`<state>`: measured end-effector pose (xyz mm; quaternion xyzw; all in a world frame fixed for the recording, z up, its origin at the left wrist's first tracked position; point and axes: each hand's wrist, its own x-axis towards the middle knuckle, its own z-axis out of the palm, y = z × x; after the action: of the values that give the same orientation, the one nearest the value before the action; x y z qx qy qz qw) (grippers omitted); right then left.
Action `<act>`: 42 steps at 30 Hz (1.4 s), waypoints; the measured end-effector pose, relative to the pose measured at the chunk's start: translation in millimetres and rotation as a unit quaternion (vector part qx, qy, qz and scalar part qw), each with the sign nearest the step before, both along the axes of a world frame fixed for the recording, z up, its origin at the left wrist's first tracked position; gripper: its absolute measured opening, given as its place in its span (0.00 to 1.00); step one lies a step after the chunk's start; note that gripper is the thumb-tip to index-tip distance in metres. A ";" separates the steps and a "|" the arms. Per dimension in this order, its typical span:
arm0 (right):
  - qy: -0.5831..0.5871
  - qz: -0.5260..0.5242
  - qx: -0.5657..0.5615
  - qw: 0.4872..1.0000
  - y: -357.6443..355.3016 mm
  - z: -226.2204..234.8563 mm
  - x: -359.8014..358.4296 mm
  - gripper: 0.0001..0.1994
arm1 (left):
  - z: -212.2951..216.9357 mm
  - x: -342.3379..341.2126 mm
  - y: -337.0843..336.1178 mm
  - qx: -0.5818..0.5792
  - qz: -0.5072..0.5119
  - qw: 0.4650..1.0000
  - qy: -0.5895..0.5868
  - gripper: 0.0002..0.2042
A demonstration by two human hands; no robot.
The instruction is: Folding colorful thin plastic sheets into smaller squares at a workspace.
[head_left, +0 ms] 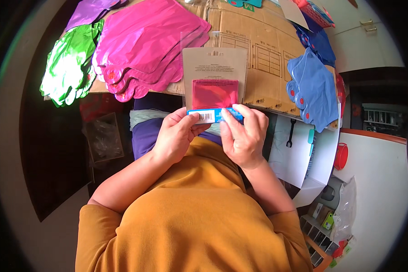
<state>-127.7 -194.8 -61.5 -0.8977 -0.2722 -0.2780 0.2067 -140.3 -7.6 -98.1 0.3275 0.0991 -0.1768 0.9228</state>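
In front of my chest I hold a clear plastic packet that contains a tan hang card (215, 58) with a punched slot and a folded pink foil sheet (215, 94). A blue and white label strip (203, 116) with a barcode runs along its near edge. My left hand (177, 134) pinches the left end of this strip between thumb and fingers. At the other end, my right hand (243, 136) is closed on the label, its fingertips pressed to the blue part. The packet's underside is hidden.
Pink foil shapes (145, 43) and green ones (70, 65) lie at the table's left, with blue ones (315, 86) at its right edge. Flattened cardboard (269, 52) covers the table. A white open box (290, 158) stands below right, near a red basket (341, 156).
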 end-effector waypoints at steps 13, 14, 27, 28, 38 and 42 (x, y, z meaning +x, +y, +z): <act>0.524 -0.089 0.623 0.573 0.6 -17.2 -10.5 0.12 | 9.8 -2.7 -3.4 0.094 0.013 0.996 0.002 0.09; 0.517 -0.095 0.617 0.586 1.3 -18.4 -9.9 0.13 | 11.7 -1.7 -4.4 0.107 0.013 0.994 0.007 0.10; 0.456 -0.123 0.582 0.662 11.1 -20.7 -3.8 0.22 | 28.3 0.5 -12.0 0.139 0.037 0.989 0.033 0.10; 0.454 -0.128 0.580 0.664 11.2 -21.4 -3.6 0.23 | 27.8 0.3 -12.3 0.146 0.034 0.988 0.031 0.09; 0.498 0.025 0.668 0.553 16.0 -19.4 -8.6 0.09 | 29.2 6.1 -7.5 0.112 -0.027 0.991 0.062 0.11; 0.505 0.017 0.678 0.534 18.5 -22.1 -10.3 0.07 | 30.6 2.7 -6.8 0.098 -0.005 0.992 0.077 0.13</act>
<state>-138.1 -176.3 -83.6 -0.4752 0.1324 0.1236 0.8610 -137.7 -14.4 -67.5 0.4026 0.1846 -0.1958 0.8749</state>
